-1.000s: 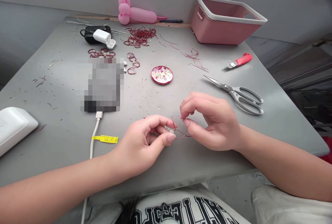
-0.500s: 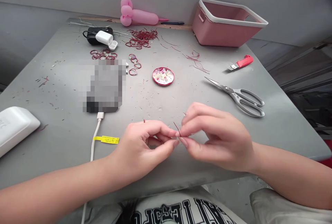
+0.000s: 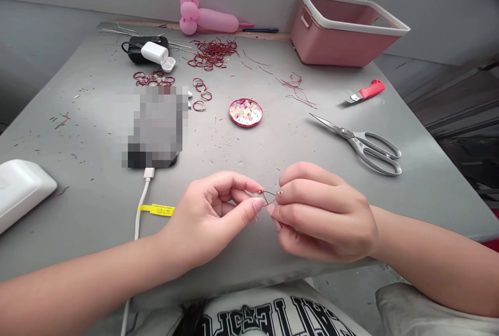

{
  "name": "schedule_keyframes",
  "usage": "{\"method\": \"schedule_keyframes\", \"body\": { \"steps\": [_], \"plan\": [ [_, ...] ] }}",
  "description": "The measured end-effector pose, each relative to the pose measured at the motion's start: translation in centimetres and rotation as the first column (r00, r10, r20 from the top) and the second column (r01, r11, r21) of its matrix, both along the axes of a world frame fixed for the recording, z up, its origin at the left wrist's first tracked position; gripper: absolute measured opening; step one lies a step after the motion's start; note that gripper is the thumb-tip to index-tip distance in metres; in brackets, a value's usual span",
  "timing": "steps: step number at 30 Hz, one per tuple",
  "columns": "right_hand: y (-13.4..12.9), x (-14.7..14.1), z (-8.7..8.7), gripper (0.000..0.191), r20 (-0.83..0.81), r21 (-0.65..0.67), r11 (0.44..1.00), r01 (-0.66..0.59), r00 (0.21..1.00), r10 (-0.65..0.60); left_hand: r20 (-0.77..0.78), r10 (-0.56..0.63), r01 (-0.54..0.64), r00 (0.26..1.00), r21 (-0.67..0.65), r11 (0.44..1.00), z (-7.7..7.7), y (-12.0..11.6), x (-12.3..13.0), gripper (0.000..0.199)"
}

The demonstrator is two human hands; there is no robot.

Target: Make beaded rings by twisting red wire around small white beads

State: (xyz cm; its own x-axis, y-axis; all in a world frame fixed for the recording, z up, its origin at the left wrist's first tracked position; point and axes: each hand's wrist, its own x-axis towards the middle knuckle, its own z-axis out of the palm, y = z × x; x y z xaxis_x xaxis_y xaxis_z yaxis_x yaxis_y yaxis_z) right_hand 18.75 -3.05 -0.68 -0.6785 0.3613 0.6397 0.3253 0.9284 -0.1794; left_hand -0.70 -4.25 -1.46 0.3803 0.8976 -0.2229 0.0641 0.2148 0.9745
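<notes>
Between my two hands, near the table's front edge, is a thin dark red cord [image 3: 268,192] bent into a small loop. My left hand [image 3: 218,214] pinches its left side between thumb and index finger, where a tiny bead or knot shows at the fingertips. The fingers of my right hand [image 3: 323,214] are closed on the cord's right side. Beyond the hands stands a round red-rimmed lid [image 3: 246,113] holding several pale and pink beads. Finished-looking red cord rings [image 3: 199,106] with beads lie farther left, and a tangled pile of red cords [image 3: 214,54] lies behind them.
Grey scissors [image 3: 360,144] and a red-handled cutter [image 3: 366,92] lie on the right. At the back are a pink bin [image 3: 343,40] and a pink balloon [image 3: 214,20]. On the left are a blurred device [image 3: 158,128], its white cable [image 3: 142,196] and a white case [image 3: 25,190].
My right hand has shifted slightly away from my left and turned, its fingers now closer together. The cord between them now shows as an open loop. The view has tilted a little.
</notes>
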Motion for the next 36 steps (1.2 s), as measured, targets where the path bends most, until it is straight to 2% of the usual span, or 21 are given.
{"method": "schedule_keyframes", "body": {
  "steps": [3, 9, 12, 15, 17, 18, 19, 21, 23, 25, 27, 29, 31, 33, 36],
  "plan": [
    [0.2, 0.1, 0.2, 0.028, 0.019, 0.019, 0.998, -0.054, 0.998, 0.054, 0.031, -0.021, 0.021, 0.999, -0.024, 0.999, 0.0, -0.1, -0.1, 0.008],
    [0.6, 0.1, 0.6, 0.03, -0.008, -0.154, 0.984, -0.089, 0.996, 0.088, 0.094, -0.065, 0.071, 0.993, -0.062, 0.996, 0.0, -0.2, -0.1, 0.005],
    [0.6, 0.3, 0.7, 0.028, 0.031, -0.16, 0.983, -0.085, 0.995, 0.091, 0.11, -0.068, 0.077, 0.992, -0.075, 0.994, -0.1, -0.1, 0.0, 0.005],
    [0.4, 0.8, 0.9, 0.02, 0.06, -0.148, 0.987, -0.058, 0.996, 0.067, 0.082, -0.046, 0.049, 0.996, -0.033, 0.998, -0.1, 0.0, 0.1, 0.005],
    [0.3, 1.1, 1.3, 0.015, 0.008, -0.28, 0.959, -0.042, 0.999, 0.046, 0.045, -0.022, 0.021, 0.999, 0.037, 0.999, -0.2, 0.0, -0.1, 0.006],
    [0.2, 1.2, 1.5, 0.019, -0.033, -0.392, 0.919, -0.034, 0.999, 0.023, 0.025, -0.014, 0.011, 1.0, 0.087, 0.996, -0.2, 0.0, -0.2, 0.007],
    [0.2, 1.2, 1.7, 0.022, -0.066, -0.517, 0.856, -0.021, 0.998, -0.015, 0.005, -0.007, 0.006, 1.0, 0.143, 0.99, -0.3, 0.0, -0.2, 0.007],
    [0.2, 1.2, 1.9, 0.019, -0.08, -0.725, 0.689, 0.018, 0.991, -0.109, -0.022, -0.004, 0.01, 1.0, 0.25, 0.968, -0.4, -0.1, -0.4, 0.008],
    [0.2, 0.9, 1.9, 0.01, -0.038, -0.836, 0.544, 0.063, 0.984, -0.172, -0.03, -0.008, 0.017, 1.0, 0.303, 0.953, -0.6, -0.1, -0.4, 0.01],
    [0.1, 0.5, 1.6, 0.006, -0.014, -0.884, 0.462, 0.072, 0.983, -0.18, -0.027, -0.011, 0.019, 1.0, 0.293, 0.956, -0.7, -0.1, -0.4, 0.015],
    [0.1, 0.3, 1.3, 0.004, -0.013, -0.902, 0.426, 0.066, 0.983, -0.181, -0.021, -0.011, 0.016, 1.0, 0.259, 0.966, -0.8, -0.1, -0.4, 0.019],
    [0.1, 0.3, 1.2, 0.004, -0.02, -0.904, 0.422, 0.061, 0.983, -0.183, -0.004, -0.015, 0.015, 1.0, 0.232, 0.973, -0.7, 0.0, -0.4, 0.014],
    [0.1, 0.4, 1.2, 0.005, -0.029, -0.893, 0.448, 0.056, 0.983, -0.18, 0.02, -0.023, 0.018, 1.0, 0.215, 0.976, -0.6, 0.0, -0.4, 0.008],
    [0.1, 0.5, 1.1, 0.007, -0.04, -0.863, 0.502, 0.056, 0.983, -0.177, 0.042, -0.034, 0.025, 0.999, 0.193, 0.981, -0.5, 0.1, -0.5, 0.006],
    [0.1, 0.4, 0.9, 0.012, -0.033, -0.768, 0.634, 0.094, 0.982, -0.186, 0.045, -0.03, 0.023, 0.999, 0.146, 0.989, -0.5, 0.3, -0.4, 0.005]
  ]
}}
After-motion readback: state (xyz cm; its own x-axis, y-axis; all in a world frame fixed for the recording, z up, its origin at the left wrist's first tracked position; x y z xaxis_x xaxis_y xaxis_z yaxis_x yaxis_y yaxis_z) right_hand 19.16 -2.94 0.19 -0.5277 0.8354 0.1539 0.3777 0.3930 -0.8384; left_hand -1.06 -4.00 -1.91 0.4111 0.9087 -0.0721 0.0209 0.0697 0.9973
